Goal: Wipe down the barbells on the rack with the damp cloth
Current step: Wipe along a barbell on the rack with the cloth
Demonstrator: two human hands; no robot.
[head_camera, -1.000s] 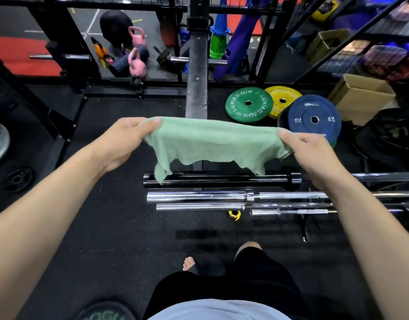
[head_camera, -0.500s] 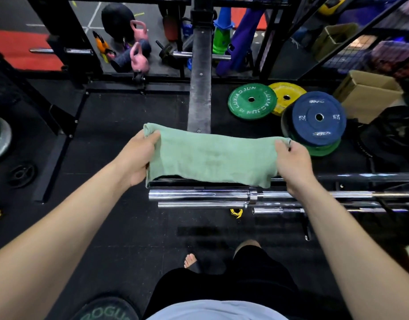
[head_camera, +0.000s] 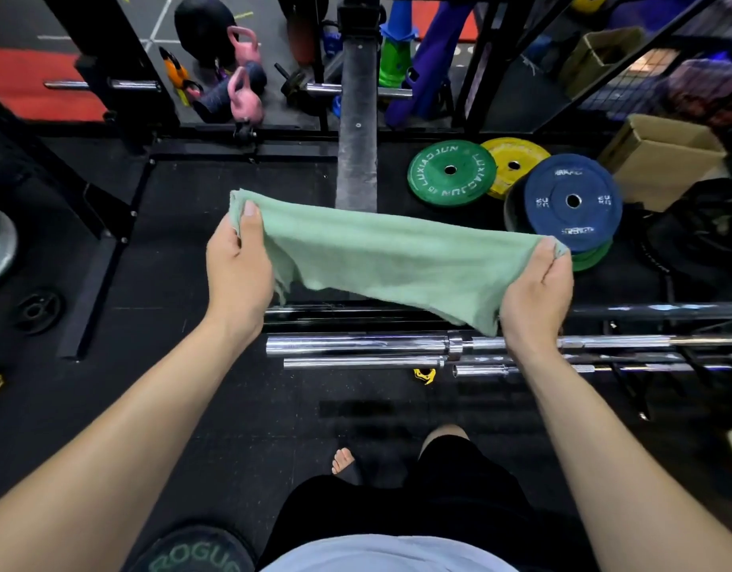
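At mid-frame, the left hand point(head_camera: 238, 266) and right hand point(head_camera: 535, 282) pinched opposite ends of a green cloth point(head_camera: 391, 262), stretched above the barbells point(head_camera: 356, 343); wiping apparently awaited lowering it onto 1 bar.

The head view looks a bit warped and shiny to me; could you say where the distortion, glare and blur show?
Head view: wide-angle bending bows the rack uprights at the edges; glare streaks run along the chrome barbells; the far background is soft; the green cloth, the left hand and the right hand are sharp.
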